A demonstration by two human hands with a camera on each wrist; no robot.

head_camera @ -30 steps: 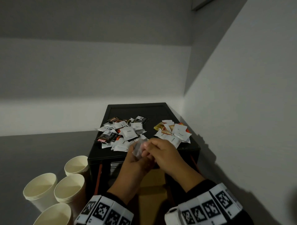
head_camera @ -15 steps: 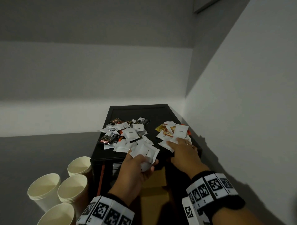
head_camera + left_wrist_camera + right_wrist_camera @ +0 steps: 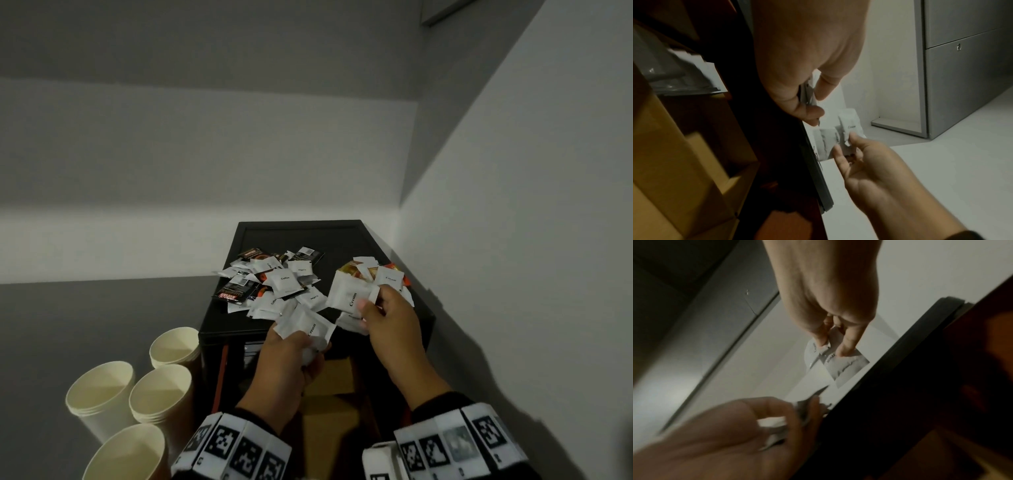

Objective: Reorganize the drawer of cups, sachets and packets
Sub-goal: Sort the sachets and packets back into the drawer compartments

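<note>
On the black cabinet top (image 3: 342,240) lie two heaps of sachets: a mixed left pile (image 3: 274,284) of white and dark packets, and a right pile (image 3: 383,274) of white and orange ones. My left hand (image 3: 308,342) grips a small bundle of white cream sachets (image 3: 305,325) at the front edge. My right hand (image 3: 368,305) pinches white cream sachets (image 3: 352,294) just off the right pile. In the right wrist view the right fingers (image 3: 846,347) pinch those sachets (image 3: 844,366) by a corner. In the left wrist view the left hand (image 3: 809,104) clamps its sachets (image 3: 807,92) edge-on.
Several cream paper cup stacks (image 3: 102,394) stand on the grey floor left of the cabinet. Below the top, an open drawer shows brown cardboard boxes (image 3: 332,377). A white wall (image 3: 513,274) runs close along the right side. Grey cabinets (image 3: 962,81) stand behind.
The hands were together at the front edge. The right hand then reached to the right pile and now holds white sachets lifted from it. The left hand keeps its bundle.
</note>
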